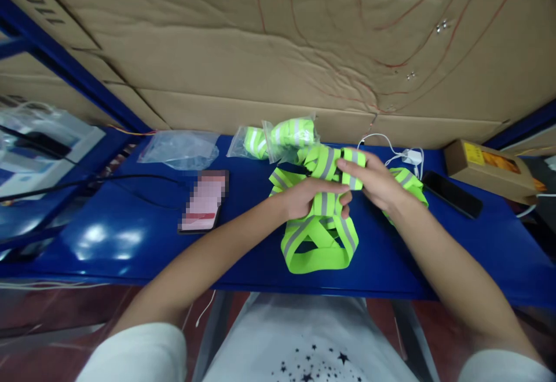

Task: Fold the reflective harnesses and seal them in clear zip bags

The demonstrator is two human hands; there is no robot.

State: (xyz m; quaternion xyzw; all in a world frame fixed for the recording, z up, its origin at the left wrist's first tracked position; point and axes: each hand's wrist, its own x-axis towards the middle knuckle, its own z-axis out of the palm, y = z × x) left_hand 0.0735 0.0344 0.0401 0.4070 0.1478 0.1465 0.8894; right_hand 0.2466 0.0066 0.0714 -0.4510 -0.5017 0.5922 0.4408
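A neon yellow-green reflective strap (319, 257) with grey stripes lies in loops on the blue table in front of me. My left hand (304, 196) is closed around its gathered middle, the fingers wrapped over the bands. My right hand (373, 179) pinches a flat, folded end of reflective strap (354, 167) between thumb and fingers, just right of the left hand. Further bands lie bunched behind both hands. Another neon strap (406, 182) rests on the table beside my right wrist, partly hidden by the forearm.
Clear bags with rolled reflective straps (291, 134) lie at the back of the blue table (143, 248). A crumpled plastic bag (180, 149) and a lit phone (204, 201) are left. A dark phone (452, 193), white charger (412, 157) and cardboard box (489, 167) stand right.
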